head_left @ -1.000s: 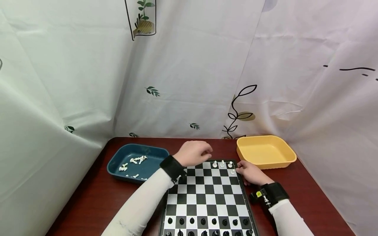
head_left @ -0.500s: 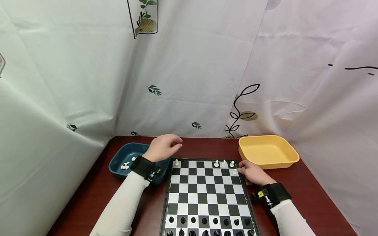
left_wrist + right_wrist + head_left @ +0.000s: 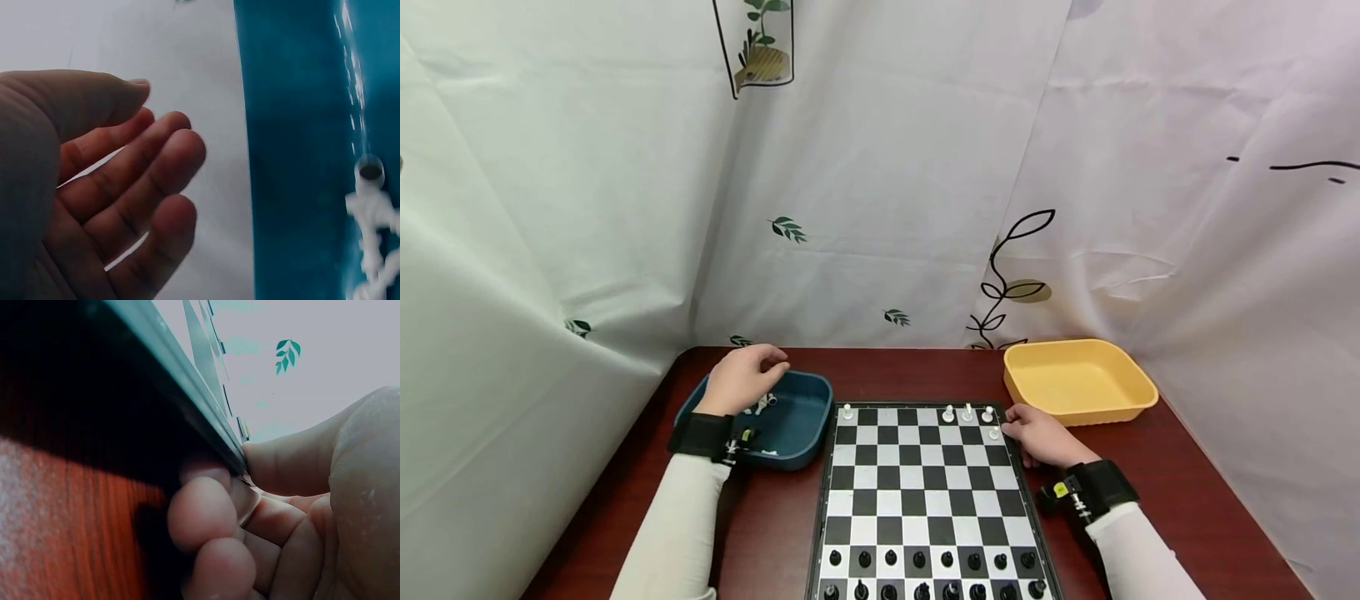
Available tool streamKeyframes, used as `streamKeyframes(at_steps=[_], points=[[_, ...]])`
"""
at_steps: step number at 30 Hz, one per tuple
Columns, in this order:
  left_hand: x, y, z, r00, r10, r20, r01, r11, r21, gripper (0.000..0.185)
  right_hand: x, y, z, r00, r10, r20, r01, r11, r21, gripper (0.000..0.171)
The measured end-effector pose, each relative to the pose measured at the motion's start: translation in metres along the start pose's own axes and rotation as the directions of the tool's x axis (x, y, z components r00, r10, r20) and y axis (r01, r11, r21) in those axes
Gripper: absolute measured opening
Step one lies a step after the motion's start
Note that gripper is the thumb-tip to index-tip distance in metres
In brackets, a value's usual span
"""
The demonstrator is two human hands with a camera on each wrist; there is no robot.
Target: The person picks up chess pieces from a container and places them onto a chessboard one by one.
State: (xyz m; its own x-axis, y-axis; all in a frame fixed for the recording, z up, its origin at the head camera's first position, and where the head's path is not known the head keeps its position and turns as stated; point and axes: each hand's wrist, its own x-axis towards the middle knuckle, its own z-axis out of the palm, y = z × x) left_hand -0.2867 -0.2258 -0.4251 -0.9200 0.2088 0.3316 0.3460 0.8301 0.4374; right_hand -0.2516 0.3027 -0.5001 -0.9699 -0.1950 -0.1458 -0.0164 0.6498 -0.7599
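Some white pcs [image 3: 372,209] sit in blue tray [image 3: 805,421]; L hand [image 3: 741,382] is up by it, fingers loose & a bit bent. R hand [image 3: 1043,437] pinches chessboard [image 3: 925,479] at R edge, near far corner.

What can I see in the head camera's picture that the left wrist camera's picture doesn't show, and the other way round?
Only the head view shows the chessboard, its rows of black pieces, the yellow tray and the right hand at the chessboard's edge.

Only the left wrist view shows the palm side of the left hand, with the fingers bent and nothing held.

Both show the left hand itself, the blue tray and white pieces lying in it.
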Motion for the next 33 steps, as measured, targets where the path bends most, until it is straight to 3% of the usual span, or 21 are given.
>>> streamKeyframes(at_steps=[3, 9, 13, 21, 29, 33], points=[[-0.003, -0.014, -0.004, 0.999, -0.05, 0.011, 0.05, 0.998, 0.031, 0.023, 0.0, -0.001, 0.0, 1.0, 0.001, -0.001, -0.001, 1.0, -0.004, 0.014], [-0.007, -0.034, -0.01, 0.982, -0.154, 0.108, 0.145, 0.986, 0.087, 0.027, 0.0, -0.001, 0.0, 1.0, 0.005, -0.002, -0.005, 1.0, -0.006, 0.014], [-0.008, -0.041, -0.013, 0.964, -0.222, 0.148, 0.202, 0.97, 0.137, 0.033, 0.0, -0.001, 0.0, 1.0, 0.009, -0.002, -0.01, 1.0, -0.008, 0.013], [-0.008, -0.046, -0.014, 0.912, -0.341, 0.229, 0.293, 0.93, 0.22, 0.038, -0.001, -0.002, 0.0, 1.0, 0.019, -0.003, -0.019, 1.0, -0.005, 0.013], [-0.008, -0.043, -0.01, 0.872, -0.378, 0.312, 0.319, 0.921, 0.223, 0.045, -0.001, -0.002, 0.001, 1.0, 0.022, -0.005, -0.022, 1.0, -0.005, 0.014], [-0.008, -0.038, -0.008, 0.875, -0.355, 0.33, 0.293, 0.929, 0.224, 0.043, -0.001, -0.003, 0.0, 1.0, 0.02, -0.004, -0.02, 1.0, -0.008, 0.015]])
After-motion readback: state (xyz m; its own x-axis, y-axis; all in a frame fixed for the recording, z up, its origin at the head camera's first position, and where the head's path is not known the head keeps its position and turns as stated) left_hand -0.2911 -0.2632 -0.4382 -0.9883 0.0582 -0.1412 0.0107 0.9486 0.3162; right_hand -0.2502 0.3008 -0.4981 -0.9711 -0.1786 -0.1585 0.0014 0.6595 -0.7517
